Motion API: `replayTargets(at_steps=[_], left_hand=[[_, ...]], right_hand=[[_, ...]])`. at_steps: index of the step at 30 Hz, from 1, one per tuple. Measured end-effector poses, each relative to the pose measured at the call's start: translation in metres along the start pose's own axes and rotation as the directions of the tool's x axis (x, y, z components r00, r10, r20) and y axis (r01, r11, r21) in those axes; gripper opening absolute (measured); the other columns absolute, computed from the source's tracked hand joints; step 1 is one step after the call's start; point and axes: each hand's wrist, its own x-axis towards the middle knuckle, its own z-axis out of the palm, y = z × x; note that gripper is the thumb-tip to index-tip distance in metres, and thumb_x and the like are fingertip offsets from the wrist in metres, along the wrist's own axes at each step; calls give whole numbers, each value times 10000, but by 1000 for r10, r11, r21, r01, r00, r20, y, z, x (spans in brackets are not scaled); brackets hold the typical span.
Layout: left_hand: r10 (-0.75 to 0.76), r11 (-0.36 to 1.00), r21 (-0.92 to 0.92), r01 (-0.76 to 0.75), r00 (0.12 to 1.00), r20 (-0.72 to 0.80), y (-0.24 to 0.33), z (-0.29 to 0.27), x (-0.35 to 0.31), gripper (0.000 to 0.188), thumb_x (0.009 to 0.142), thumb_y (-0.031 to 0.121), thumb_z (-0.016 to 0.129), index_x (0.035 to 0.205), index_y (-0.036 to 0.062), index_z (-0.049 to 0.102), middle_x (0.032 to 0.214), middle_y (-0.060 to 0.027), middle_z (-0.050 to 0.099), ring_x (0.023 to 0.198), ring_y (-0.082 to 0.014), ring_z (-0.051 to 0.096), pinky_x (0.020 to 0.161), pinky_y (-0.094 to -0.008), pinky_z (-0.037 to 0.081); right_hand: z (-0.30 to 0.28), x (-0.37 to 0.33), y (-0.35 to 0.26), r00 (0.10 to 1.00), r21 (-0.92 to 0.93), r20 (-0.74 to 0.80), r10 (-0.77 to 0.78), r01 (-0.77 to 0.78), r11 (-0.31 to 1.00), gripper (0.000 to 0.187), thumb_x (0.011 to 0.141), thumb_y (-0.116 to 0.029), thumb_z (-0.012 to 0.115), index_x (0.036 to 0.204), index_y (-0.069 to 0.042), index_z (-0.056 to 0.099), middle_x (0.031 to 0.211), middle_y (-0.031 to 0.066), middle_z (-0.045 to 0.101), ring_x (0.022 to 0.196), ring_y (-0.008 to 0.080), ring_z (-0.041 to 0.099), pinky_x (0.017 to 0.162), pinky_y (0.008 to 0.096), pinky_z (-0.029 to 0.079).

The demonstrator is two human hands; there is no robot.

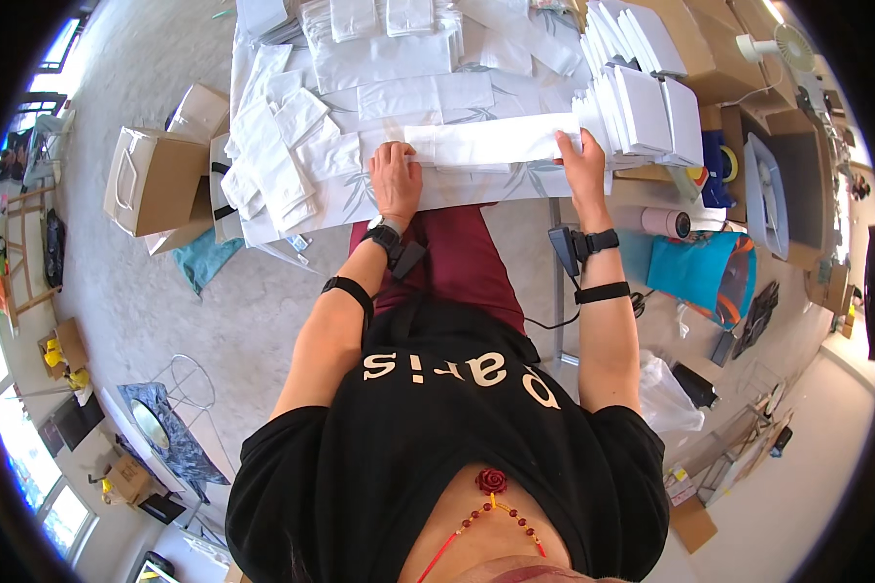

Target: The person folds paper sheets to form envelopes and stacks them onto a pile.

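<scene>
A long, flat white folded strip [501,141] lies crosswise near the front edge of the table; whether it is cloth or thin plastic I cannot tell. At its left end, my left hand [395,180] has its fingers curled over the material. My right hand [583,167] grips the other end between thumb and fingers. More flat white pieces lie just beyond and partly under the strip. Left of my left hand, folded white pieces [272,160] overlap in a loose heap. Close to my right hand stand stacks of white folded packets [642,112].
The table [355,209] wears a leaf-patterned cover, with white piles [384,63] at its far side. Cardboard boxes [160,185] stand on the floor at left. At right are a small fan [792,47], a pink cylinder [663,222], a blue bag [695,272] and a tape roll [727,163].
</scene>
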Motion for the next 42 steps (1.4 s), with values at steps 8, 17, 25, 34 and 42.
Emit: replayTargets(at_steps=[8, 17, 25, 34, 42], left_hand=[[44, 998, 42, -45, 999, 9, 4, 2, 1, 214, 812, 42, 665, 1011, 103, 614, 1054, -85, 619, 1071, -306, 572, 935, -442, 407], [95, 994, 57, -95, 995, -5, 4, 4, 0, 217, 812, 36, 665, 1012, 111, 629, 1052, -71, 619, 1061, -296, 573, 938, -440, 404], [107, 992, 69, -106, 994, -4, 1, 5, -2, 251, 795, 35, 676, 1027, 121, 634, 1049, -70, 612, 1062, -289, 576, 937, -441, 403], [122, 990, 76, -121, 993, -2, 4, 4, 0, 244, 796, 42, 674, 1023, 125, 639, 1045, -67, 614, 1048, -290, 582, 929, -438, 406], [57, 998, 36, -56, 998, -26, 3, 7, 0, 223, 807, 40, 663, 1020, 101, 639, 1006, -81, 619, 1024, -305, 586, 911, -449, 419]], right_hand=[[-2, 5, 55, 994, -129, -106, -24, 10, 992, 327, 959, -240, 700, 1113, 48, 681, 963, 168, 741, 824, 239, 720, 705, 357, 576], [-1, 12, 96, 966, -461, -210, -153, 40, 886, 321, 937, -228, 677, 1132, 26, 681, 1014, 232, 735, 982, 396, 703, 881, 459, 533], [21, -17, 60, 825, -853, -108, -555, 209, 478, 379, 905, -75, 686, 1268, 11, 618, 1262, 174, 650, 1153, 376, 619, 976, 459, 506], [126, -39, 15, 778, -372, 290, -557, 628, 683, 382, 865, -24, 700, 1243, -51, 650, 1200, 142, 621, 1139, 351, 599, 987, 444, 510], [147, -26, 36, 814, -377, 335, -474, 577, 725, 454, 835, -80, 787, 1273, -95, 667, 1188, 124, 606, 1100, 333, 607, 970, 429, 515]])
